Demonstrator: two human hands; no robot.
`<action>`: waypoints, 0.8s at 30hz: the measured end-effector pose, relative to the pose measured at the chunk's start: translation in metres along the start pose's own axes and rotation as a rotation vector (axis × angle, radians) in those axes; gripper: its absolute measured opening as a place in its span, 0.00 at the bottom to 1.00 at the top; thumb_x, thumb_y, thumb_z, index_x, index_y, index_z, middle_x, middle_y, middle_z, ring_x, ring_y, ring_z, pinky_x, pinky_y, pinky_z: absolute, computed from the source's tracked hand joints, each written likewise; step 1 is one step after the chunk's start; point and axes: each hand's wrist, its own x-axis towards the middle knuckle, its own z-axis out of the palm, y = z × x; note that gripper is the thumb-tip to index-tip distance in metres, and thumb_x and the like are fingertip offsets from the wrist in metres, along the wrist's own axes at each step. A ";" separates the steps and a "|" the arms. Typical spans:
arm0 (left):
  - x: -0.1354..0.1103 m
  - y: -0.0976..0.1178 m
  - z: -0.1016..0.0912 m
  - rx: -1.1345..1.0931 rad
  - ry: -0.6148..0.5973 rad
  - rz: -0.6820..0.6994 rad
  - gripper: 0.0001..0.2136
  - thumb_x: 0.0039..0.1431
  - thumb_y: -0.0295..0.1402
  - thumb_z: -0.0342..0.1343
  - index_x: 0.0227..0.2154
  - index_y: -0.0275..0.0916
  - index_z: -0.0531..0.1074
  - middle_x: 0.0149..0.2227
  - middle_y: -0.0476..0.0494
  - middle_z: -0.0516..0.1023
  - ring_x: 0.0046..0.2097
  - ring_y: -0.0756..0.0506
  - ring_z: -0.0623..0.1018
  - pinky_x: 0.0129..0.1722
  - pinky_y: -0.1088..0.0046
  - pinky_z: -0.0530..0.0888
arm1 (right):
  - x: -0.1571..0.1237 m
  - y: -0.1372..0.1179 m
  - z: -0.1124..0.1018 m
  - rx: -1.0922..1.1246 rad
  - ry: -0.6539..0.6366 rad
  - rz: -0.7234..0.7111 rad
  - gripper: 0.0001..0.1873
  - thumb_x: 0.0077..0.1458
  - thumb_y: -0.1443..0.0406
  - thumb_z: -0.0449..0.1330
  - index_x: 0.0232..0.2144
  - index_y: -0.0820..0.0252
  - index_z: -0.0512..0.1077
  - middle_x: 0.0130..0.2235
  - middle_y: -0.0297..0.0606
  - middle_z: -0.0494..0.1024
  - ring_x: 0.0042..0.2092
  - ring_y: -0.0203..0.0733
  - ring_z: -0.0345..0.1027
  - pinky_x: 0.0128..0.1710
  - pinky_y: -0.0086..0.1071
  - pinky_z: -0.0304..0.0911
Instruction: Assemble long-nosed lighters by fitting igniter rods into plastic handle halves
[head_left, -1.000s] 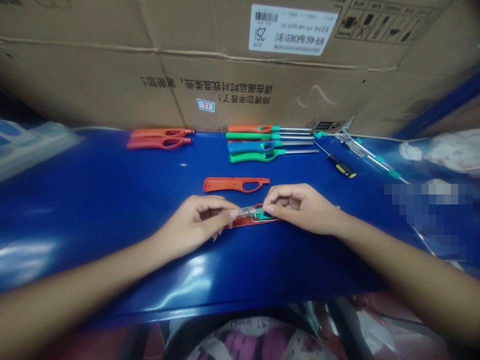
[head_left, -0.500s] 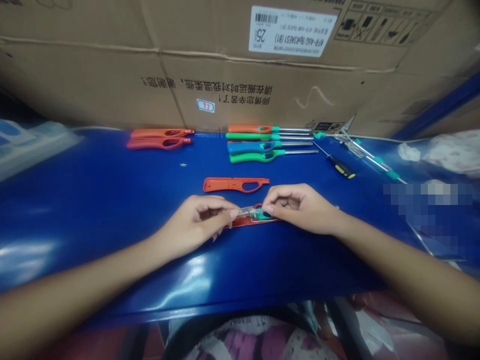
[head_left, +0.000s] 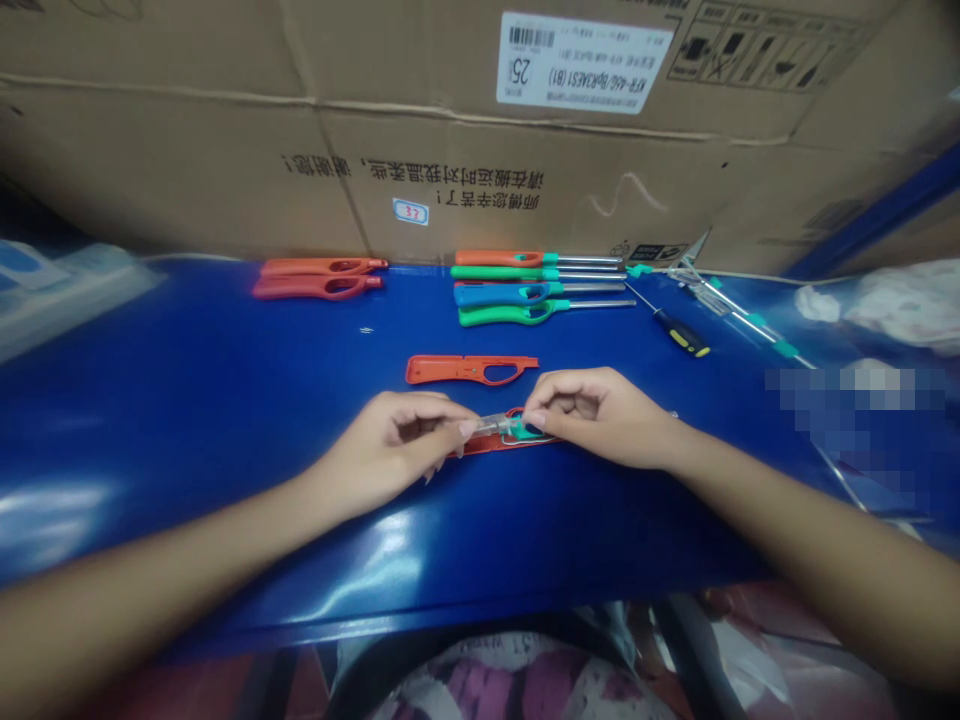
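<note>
On the near side of the loose orange handle half (head_left: 450,371), the left hand (head_left: 397,435) grasps one end of a clear cylindrical tank (head_left: 493,425) between thumb and fingers. The right hand (head_left: 600,420) is pinched at the tank's other end; the fingertips hide what they grip, if anything, so this cannot be told. Working from both ends presumably steadies the tank. Beneath it, a red handle half (head_left: 496,446) lies on the blue tabletop (head_left: 300,360), carrying a teal part (head_left: 525,435); it is likely laid flat to cradle its contents.

The loose orange handle half itself lies hollow side up, touched by neither hand, probably set within easy reach.

Beyond it to the right rests a black-and-yellow screwdriver (head_left: 680,333), apparently parked aside. Beyond it to the left are tiny pale pieces (head_left: 366,330), too small to identify.

Farther beyond it, gas lighters (head_left: 491,295) lie alongside one another, barrels pointing right, seemingly for order. Metal tubes (head_left: 739,313) with teal fittings lie far right of it; paired red handles (head_left: 300,288), far left. A cardboard box (head_left: 420,120) backs everything.
</note>
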 end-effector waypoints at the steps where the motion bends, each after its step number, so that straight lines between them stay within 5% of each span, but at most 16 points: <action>1: 0.000 0.000 0.000 -0.001 -0.001 -0.002 0.15 0.61 0.40 0.59 0.40 0.33 0.82 0.30 0.42 0.80 0.23 0.53 0.69 0.22 0.79 0.67 | 0.000 0.000 0.000 0.001 0.000 0.000 0.12 0.56 0.58 0.65 0.33 0.63 0.75 0.32 0.35 0.73 0.30 0.32 0.61 0.30 0.28 0.57; 24: 0.001 0.001 0.000 0.004 -0.003 0.007 0.16 0.60 0.41 0.58 0.39 0.32 0.82 0.29 0.43 0.79 0.23 0.53 0.69 0.22 0.79 0.67 | 0.000 0.001 0.000 0.006 -0.003 -0.001 0.13 0.56 0.57 0.65 0.33 0.62 0.76 0.32 0.35 0.73 0.30 0.33 0.62 0.30 0.29 0.58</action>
